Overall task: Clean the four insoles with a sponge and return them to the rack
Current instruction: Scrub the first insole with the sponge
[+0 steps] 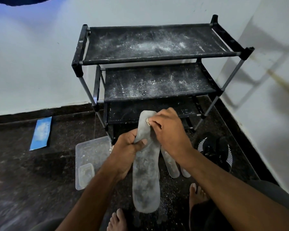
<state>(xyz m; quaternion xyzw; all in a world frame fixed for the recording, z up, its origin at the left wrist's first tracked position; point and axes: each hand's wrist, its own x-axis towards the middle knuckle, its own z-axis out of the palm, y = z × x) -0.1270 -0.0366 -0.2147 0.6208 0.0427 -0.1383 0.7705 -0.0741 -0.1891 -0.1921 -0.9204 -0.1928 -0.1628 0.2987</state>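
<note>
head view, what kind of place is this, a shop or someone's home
Most likely a corner of a home, perhaps an entryway. A dusty black shoe rack stands against white walls on a dark speckled stone floor, with black shoes beside it, and the person is barefoot.

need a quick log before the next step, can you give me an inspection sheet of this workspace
surface: dark speckled floor, white powder scattered on it
job's things: grey insole held upright, dusty; small pale sponge at its top end; two more insoles lying on the floor behind; black rack, shelves powder-dusted
clutter: clear plastic tray, blue packet, black shoes
grips: left hand grips the insole's middle; right hand pinches the sponge
cables: nothing seen
surroundings: white walls, room corner on the right
</note>
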